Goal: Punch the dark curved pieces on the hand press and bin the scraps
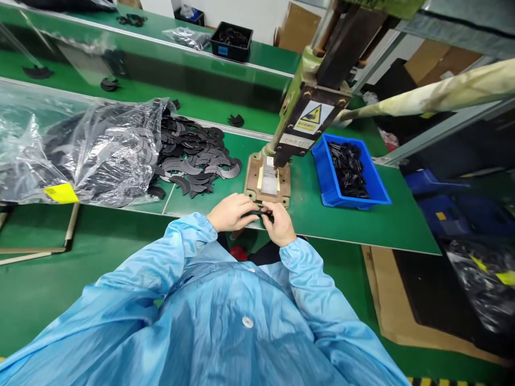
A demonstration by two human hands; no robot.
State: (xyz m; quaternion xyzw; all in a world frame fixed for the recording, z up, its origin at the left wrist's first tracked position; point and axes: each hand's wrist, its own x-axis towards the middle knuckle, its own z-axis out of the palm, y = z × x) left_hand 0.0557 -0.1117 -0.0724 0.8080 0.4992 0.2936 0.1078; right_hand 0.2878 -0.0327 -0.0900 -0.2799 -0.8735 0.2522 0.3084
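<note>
Where press (308, 112) stands, tabletop (317, 222) green; cartons (300, 27) behind.

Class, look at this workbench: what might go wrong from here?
Pinching seems possible: the left hand and right hand are close to the press, which carries a warning sign. The small dark part they hold might drop, being near the front edge of the bench.

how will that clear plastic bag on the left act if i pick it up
The clear plastic bag would probably sag, since its film looks thin and wrinkled. It may spill, as dark curved pieces lie heaped at its right end. It is likely fairly heavy, given the many pieces inside.
</note>
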